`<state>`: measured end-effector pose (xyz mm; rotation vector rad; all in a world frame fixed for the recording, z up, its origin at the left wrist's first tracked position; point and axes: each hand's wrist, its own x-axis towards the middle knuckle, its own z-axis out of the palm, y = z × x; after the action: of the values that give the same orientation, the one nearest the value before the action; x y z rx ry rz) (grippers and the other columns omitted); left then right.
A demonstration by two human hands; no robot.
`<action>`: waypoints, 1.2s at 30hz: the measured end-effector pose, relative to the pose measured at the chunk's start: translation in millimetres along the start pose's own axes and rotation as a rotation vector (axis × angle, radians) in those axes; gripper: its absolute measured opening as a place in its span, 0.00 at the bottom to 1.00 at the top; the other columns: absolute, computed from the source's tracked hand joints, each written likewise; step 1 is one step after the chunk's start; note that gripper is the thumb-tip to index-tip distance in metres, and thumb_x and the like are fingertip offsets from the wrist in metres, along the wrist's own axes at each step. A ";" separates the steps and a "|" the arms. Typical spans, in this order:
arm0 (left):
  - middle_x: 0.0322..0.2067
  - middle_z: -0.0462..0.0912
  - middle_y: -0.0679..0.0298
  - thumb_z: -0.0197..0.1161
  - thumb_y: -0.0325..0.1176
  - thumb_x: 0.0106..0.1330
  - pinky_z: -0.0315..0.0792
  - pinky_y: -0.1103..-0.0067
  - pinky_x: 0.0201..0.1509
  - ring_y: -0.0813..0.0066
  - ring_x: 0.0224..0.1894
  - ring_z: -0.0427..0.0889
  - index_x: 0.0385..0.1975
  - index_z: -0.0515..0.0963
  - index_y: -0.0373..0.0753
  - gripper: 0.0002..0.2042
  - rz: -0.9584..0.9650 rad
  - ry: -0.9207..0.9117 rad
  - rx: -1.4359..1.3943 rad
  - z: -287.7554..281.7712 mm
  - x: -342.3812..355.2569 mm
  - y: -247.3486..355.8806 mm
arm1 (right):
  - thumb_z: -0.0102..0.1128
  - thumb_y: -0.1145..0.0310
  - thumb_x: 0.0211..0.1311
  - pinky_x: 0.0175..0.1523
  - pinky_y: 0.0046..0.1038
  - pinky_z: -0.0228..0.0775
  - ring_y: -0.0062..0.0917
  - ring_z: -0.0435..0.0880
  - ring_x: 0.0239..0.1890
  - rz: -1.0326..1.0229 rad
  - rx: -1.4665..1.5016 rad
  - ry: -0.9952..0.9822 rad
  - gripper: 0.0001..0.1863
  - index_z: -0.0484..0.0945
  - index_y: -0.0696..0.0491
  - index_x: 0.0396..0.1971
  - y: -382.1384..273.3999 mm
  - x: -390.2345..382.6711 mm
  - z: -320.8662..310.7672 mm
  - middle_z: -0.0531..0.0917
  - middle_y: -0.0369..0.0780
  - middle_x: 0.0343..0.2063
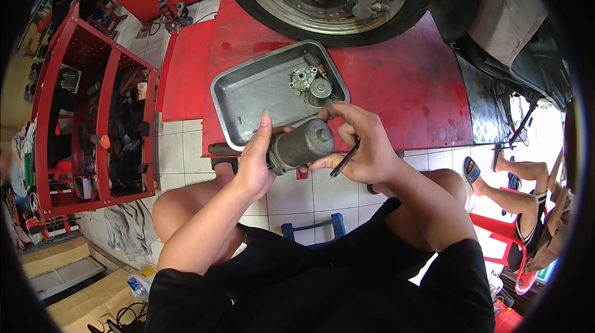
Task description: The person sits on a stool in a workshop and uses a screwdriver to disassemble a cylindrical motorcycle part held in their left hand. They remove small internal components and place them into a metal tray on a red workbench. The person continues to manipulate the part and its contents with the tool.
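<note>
My left hand (254, 166) grips a grey, cylindrical motor-like metal part (297, 147) by its left end, thumb raised along it. My right hand (365, 144) is closed around a slim dark tool (342, 166) at the right of the cylinder, with fingertips at the cylinder's end. Beyond both hands a grey metal tray (242, 104) rests on the red platform, holding a cast housing (302, 76), a round metal part (320, 89) and smaller pieces at its right. A dark handle (222, 149) shows at the platform's near edge, left of my left hand.
A motorbike wheel (328, 32) stands on the red platform (409, 85) behind the tray. A red tool trolley (105, 200) stands left, a metal plate (489, 116) right. A blue stool (314, 224) is below my hands. Another person's legs (520, 197) show at the right beside red seating.
</note>
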<state>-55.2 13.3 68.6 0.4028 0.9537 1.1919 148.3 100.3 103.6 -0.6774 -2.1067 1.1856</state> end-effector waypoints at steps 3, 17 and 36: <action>0.35 0.81 0.50 0.37 0.60 0.74 0.80 0.67 0.36 0.59 0.31 0.84 0.46 0.70 0.32 0.31 0.015 0.031 0.019 3.7 0.5 0.6 | 0.82 0.66 0.40 0.22 0.21 0.51 0.15 0.60 0.21 -0.001 0.006 -0.004 0.33 0.74 0.61 0.46 -0.4 0.1 1.6 0.78 0.40 0.38; 0.41 0.82 0.53 0.42 0.58 0.74 0.79 0.67 0.44 0.62 0.40 0.84 0.47 0.73 0.34 0.29 -0.029 0.059 -0.031 -0.6 2.6 7.6 | 0.79 0.68 0.38 0.23 0.26 0.56 0.24 0.60 0.18 -0.084 -0.051 -0.015 0.33 0.73 0.61 0.46 1.7 11.3 2.3 0.78 0.41 0.35; 0.41 0.81 0.53 0.39 0.59 0.75 0.79 0.66 0.42 0.61 0.37 0.84 0.50 0.71 0.33 0.30 -0.082 -0.063 -0.080 -2.7 1.5 4.4 | 0.82 0.60 0.39 0.40 0.30 0.70 0.36 0.79 0.36 0.067 -0.048 -0.083 0.35 0.74 0.59 0.46 -14.2 6.7 -2.9 0.80 0.44 0.38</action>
<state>-59.9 15.7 69.5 0.3325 0.8571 1.1330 144.1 99.9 118.9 -0.7372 -2.2029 1.2223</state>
